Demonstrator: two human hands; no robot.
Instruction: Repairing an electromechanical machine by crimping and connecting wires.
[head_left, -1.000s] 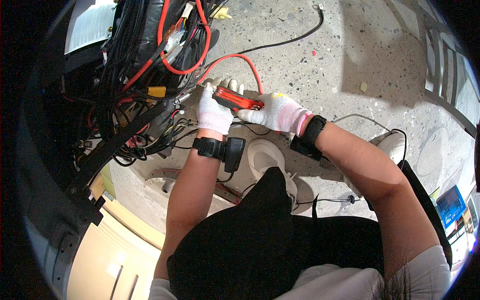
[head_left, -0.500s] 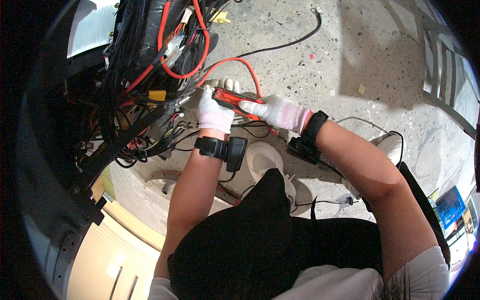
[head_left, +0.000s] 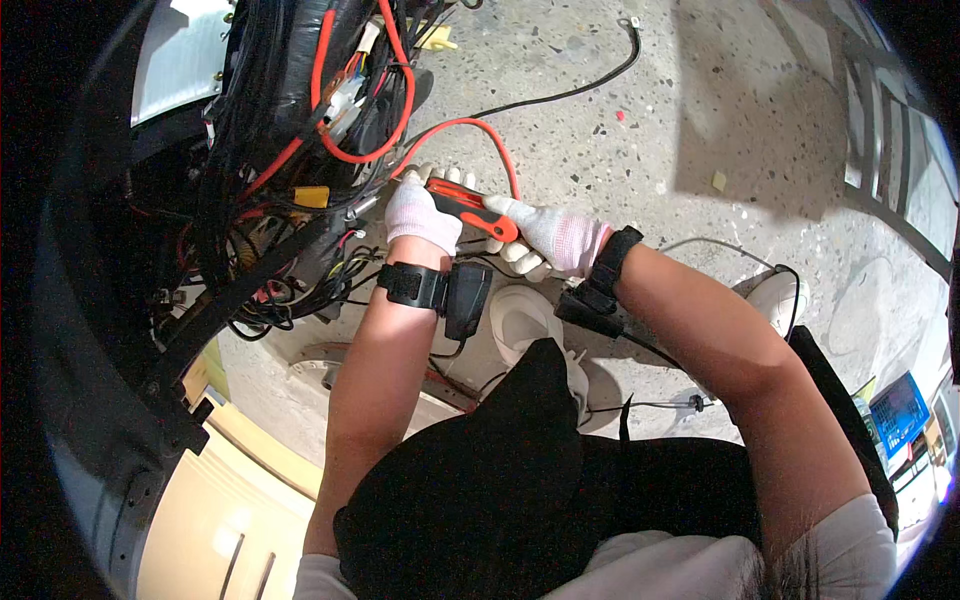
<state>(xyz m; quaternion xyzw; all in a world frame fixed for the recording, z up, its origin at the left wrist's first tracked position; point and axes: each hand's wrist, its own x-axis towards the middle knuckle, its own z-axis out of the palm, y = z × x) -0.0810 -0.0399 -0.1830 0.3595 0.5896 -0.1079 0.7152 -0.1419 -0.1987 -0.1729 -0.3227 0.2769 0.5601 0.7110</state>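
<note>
A red-and-black elongated hand tool (head_left: pixel 478 212) lies slantwise between my hands; its exact kind is not clear. My left hand (head_left: pixel 425 210), in a white glove with a pink cuff, is closed around its left end, fingertips showing beyond the far side. My right hand (head_left: pixel 545 235), gloved the same way, has its thumb along the tool's right end, and its fingers curl out below. A thick red cable (head_left: pixel 480 122) arches just beyond the tool and passes down behind it. Whether the tool's left end touches a wire is hidden by my left hand.
A dense bundle of black cables (head_left: pixel 265 120) with a looped red cable (head_left: pixel 408 90) and a yellow tag (head_left: pixel 312 196) fills the left. A loose black cable (head_left: pixel 590 85) crosses the speckled floor. My white shoe (head_left: pixel 525 320) stands below my hands. A cream panel (head_left: pixel 230 500) lies lower left.
Both hands and the tool have shifted slightly left. The tool has turned to show a broader red side, and my right fingers now show beneath it.
</note>
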